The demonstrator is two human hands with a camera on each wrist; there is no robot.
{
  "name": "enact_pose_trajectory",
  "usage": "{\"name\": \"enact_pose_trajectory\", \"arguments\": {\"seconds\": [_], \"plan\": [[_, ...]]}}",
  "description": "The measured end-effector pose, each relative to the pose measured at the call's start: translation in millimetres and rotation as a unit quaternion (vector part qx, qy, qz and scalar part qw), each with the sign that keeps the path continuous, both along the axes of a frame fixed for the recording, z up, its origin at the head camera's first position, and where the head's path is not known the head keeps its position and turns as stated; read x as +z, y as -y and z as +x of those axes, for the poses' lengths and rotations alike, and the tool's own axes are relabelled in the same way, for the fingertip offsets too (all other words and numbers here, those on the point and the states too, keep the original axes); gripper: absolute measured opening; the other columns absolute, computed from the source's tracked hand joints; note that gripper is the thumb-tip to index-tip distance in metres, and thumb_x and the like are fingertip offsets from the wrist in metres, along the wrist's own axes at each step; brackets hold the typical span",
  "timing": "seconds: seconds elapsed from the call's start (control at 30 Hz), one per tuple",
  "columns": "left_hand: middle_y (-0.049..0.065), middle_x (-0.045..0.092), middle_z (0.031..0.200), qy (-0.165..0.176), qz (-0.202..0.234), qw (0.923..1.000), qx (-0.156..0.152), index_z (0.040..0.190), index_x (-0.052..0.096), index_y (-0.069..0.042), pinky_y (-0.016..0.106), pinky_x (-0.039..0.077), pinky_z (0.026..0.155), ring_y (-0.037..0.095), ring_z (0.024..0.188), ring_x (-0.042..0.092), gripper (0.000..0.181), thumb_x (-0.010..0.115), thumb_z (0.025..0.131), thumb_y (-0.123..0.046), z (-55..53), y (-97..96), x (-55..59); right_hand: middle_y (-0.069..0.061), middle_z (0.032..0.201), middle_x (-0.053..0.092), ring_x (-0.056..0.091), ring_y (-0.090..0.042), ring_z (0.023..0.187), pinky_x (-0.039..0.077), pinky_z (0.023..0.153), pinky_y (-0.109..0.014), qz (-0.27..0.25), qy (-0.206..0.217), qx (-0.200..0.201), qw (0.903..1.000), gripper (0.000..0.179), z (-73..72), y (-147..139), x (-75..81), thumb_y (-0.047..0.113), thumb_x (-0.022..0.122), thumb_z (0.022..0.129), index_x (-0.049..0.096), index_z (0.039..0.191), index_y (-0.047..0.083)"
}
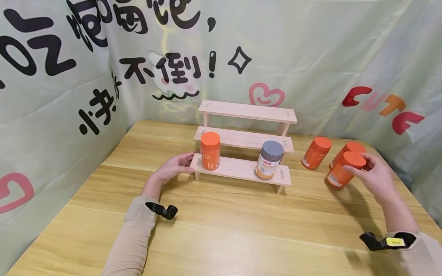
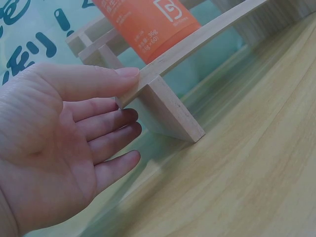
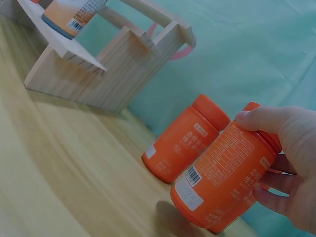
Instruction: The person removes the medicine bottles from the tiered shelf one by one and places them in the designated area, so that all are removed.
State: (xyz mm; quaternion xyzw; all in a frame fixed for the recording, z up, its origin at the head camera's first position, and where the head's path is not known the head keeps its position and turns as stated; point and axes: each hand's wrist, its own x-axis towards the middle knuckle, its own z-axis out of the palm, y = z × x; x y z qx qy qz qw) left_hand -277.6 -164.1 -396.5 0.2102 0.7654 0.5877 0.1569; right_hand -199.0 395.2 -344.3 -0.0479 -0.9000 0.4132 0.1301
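Note:
My left hand (image 1: 173,167) is at the left end of a three-step wooden shelf (image 1: 238,170); in the left wrist view its thumb lies on the lowest board's end with the index finger beneath, pinching it, the other fingers spread loosely. On that board stand an orange jar (image 1: 210,151) at the left and a grey-lidded jar (image 1: 268,161) at the right. To the right of the shelf, my right hand (image 1: 376,178) grips an orange jar (image 3: 222,173) near its lid, thumb on the near side. That jar partly hides another orange jar (image 1: 353,147) behind it.
A further orange jar (image 1: 315,153) stands on the wooden table (image 1: 241,230) between the shelf and the gripped jar. The upper two boards (image 1: 246,111) carry nothing. A printed cloth (image 1: 310,57) hangs behind and along both sides of the table.

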Motion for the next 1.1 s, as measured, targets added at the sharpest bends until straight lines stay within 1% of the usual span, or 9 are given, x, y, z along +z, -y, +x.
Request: {"name": "enact_pose_trajectory", "arguments": {"seconds": [0.2,0.27,0.43,0.5,0.63,0.8,0.87,1.03,1.1], "plan": [[0.023,0.024,0.148,0.002,0.0,1.0,0.004,0.144,0.022,0.006,0.046,0.022,0.109,0.037,0.134,0.026,0.073,0.063,0.085,-0.006,-0.3,0.3,-0.1,0.02,0.101,0.041,0.041,0.011,0.081,0.039,0.063,-0.003,-0.007,-0.001,-0.008,0.9999,0.069,2.2,0,-6.6,0.024,0.068,0.084,0.033,0.132,-0.011],[0.023,0.024,0.148,0.002,0.001,1.0,0.004,0.144,0.022,0.006,0.047,0.022,0.11,0.037,0.134,0.026,0.073,0.063,0.085,-0.007,-0.4,0.3,0.0,0.015,0.103,0.044,0.041,0.01,0.081,0.039,0.063,-0.003,-0.017,0.003,-0.017,0.9997,0.068,1.5,0,-8.3,0.025,0.068,0.084,0.034,0.133,-0.008],[0.022,0.023,0.148,0.001,0.001,1.0,0.004,0.144,0.021,0.005,0.046,0.021,0.11,0.036,0.134,0.026,0.073,0.063,0.085,-0.007,0.0,0.4,0.3,-0.016,0.117,0.045,0.038,0.009,0.082,0.038,0.062,-0.003,-0.005,0.017,-0.022,0.9996,0.07,0.9,1,-10.8,0.027,0.067,0.085,0.033,0.135,-0.008],[0.021,0.023,0.149,0.004,0.004,1.0,0.004,0.144,0.021,0.005,0.045,0.021,0.11,0.036,0.135,0.025,0.073,0.062,0.085,-0.006,0.3,0.3,0.3,-0.017,0.116,0.045,0.038,0.009,0.083,0.037,0.062,-0.003,0.007,0.021,-0.017,0.9996,0.072,2.2,2,-11.3,0.029,0.067,0.085,0.031,0.135,-0.01],[0.021,0.022,0.149,0.009,0.006,0.9999,0.003,0.144,0.021,0.005,0.045,0.021,0.11,0.035,0.135,0.024,0.074,0.063,0.085,-0.006,0.6,0.0,0.0,0.001,0.11,0.046,0.038,0.008,0.084,0.038,0.063,-0.003,-0.003,0.025,-0.015,0.9996,0.073,4.6,3,-12.1,0.027,0.067,0.085,0.03,0.135,-0.01],[0.021,0.022,0.149,0.012,0.009,0.9999,0.005,0.144,0.021,0.005,0.045,0.021,0.11,0.035,0.135,0.024,0.074,0.063,0.084,-0.007,0.0,0.2,-0.7,-0.011,0.117,0.044,0.038,0.006,0.087,0.037,0.065,-0.003,-0.01,0.031,-0.005,0.9994,0.076,4.2,1,-14.4,0.028,0.066,0.086,0.026,0.139,-0.01],[0.022,0.022,0.149,0.014,0.014,0.9998,0.003,0.144,0.02,0.006,0.045,0.021,0.11,0.035,0.135,0.024,0.075,0.063,0.084,-0.005,-0.7,0.4,-1.2,-0.011,0.118,0.044,0.038,0.006,0.087,0.037,0.065,-0.003,-0.015,0.031,-0.001,0.9994,0.078,3.3,-1,-16.5,0.028,0.065,0.086,0.024,0.14,-0.01],[0.022,0.023,0.148,0.016,0.017,0.9997,0.0,0.144,0.02,0.006,0.044,0.021,0.11,0.035,0.135,0.025,0.074,0.063,0.084,-0.004,-2.2,0.3,-2.1,0.017,0.106,0.043,0.042,0.01,0.086,0.038,0.065,-0.004,-0.045,0.02,-0.005,0.9988,0.071,0.5,-12,-23.4,0.027,0.065,0.087,0.029,0.141,-0.001],[0.023,0.023,0.148,0.015,0.018,0.9997,-0.003,0.144,0.02,0.007,0.045,0.021,0.11,0.036,0.135,0.024,0.074,0.062,0.085,-0.004,-2.6,0.6,-2.3,0.022,0.103,0.043,0.043,0.011,0.085,0.039,0.066,-0.005,-0.059,0.016,-0.006,0.9981,0.064,0.5,-14,-23.5,0.026,0.065,0.087,0.035,0.139,0.005]]}}
